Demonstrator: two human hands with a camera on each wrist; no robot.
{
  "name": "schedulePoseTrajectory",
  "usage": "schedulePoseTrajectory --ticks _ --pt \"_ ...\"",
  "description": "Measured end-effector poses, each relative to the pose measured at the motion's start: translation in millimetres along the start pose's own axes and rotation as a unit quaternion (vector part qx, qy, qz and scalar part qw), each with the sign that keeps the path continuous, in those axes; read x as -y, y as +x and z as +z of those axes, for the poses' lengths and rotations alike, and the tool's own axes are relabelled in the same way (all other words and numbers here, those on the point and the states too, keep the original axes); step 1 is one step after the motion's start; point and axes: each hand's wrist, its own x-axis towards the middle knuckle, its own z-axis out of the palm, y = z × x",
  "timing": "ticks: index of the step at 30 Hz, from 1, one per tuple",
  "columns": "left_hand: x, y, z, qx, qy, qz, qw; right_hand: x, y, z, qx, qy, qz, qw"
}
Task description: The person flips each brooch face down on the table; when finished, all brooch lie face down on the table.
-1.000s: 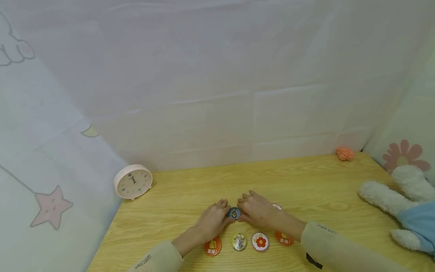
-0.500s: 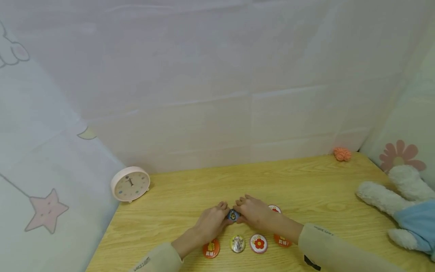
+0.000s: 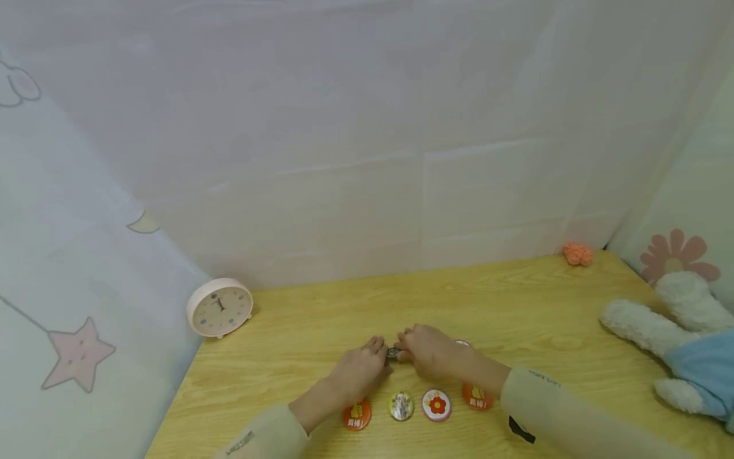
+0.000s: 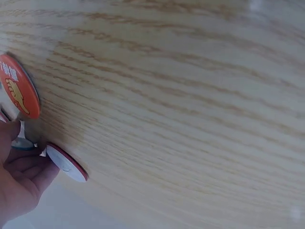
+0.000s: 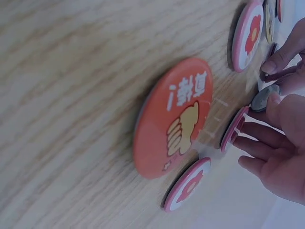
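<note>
In the head view my left hand [image 3: 358, 374] and right hand [image 3: 429, 350] meet over the table, a small round badge [image 3: 392, 354] between their fingertips. The badge is tilted nearly edge-on there. In the right wrist view the right thumb pinches this badge's grey disc [image 5: 264, 98], and the left thumb and finger [image 5: 275, 63] grip close beside it. A pink-rimmed badge [image 5: 233, 129] lies by the right fingers. In the left wrist view a pale, red-rimmed badge [image 4: 66, 163] lies at the left hand's [image 4: 21, 183] fingertips.
Nearer the person lie two orange badges [image 3: 357, 414], a yellow-rimmed badge [image 3: 401, 406] and a white flower badge [image 3: 437, 405]. Another flower badge [image 5: 188, 183] is partly behind the right arm. A clock [image 3: 220, 309], an orange fluffy item [image 3: 578, 254] and a plush toy [image 3: 688, 357] stand around.
The held badge has tipped from showing its blue picture face to nearly edge-on. The right hand has shifted its fingers slightly; both hands stay in about the same place.
</note>
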Motion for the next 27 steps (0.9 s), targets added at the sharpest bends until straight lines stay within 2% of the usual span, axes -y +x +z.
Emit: schedulePoseTrajectory --ticks 2,4,9,15,22,27 --pt "-1.5 0.2 -1.3 0.011 0.005 -0.006 0.9999 -2.2 0.2 -0.9 -0.011 0.031 0.003 0.9995" --pt "-2.8 -0.2 -0.7 0.008 -0.002 -0.013 0.9999 -3.5 1.3 -0.8 -0.021 0.049 0.003 0.9986" --pt "-3.1 -0.2 5.1 -0.038 -0.028 -0.022 0.9986 -4.6 4.2 -2.6 -0.038 0.082 0.011 0.9958" --pt "-3.9 3.5 5.0 -0.083 -0.063 -0.047 0.9934 -4.1 5.5 -3.2 -0.058 0.105 0.012 0.9928" --pt "-5.3 6.2 4.2 -0.088 -0.047 -0.052 0.9936 -4.7 2.5 3.5 -0.089 0.117 -0.003 0.9891" --pt "-5.9 7.3 4.8 -0.075 -0.047 -0.048 0.9950 -7.8 0.9 5.0 -0.111 0.099 -0.025 0.9885"
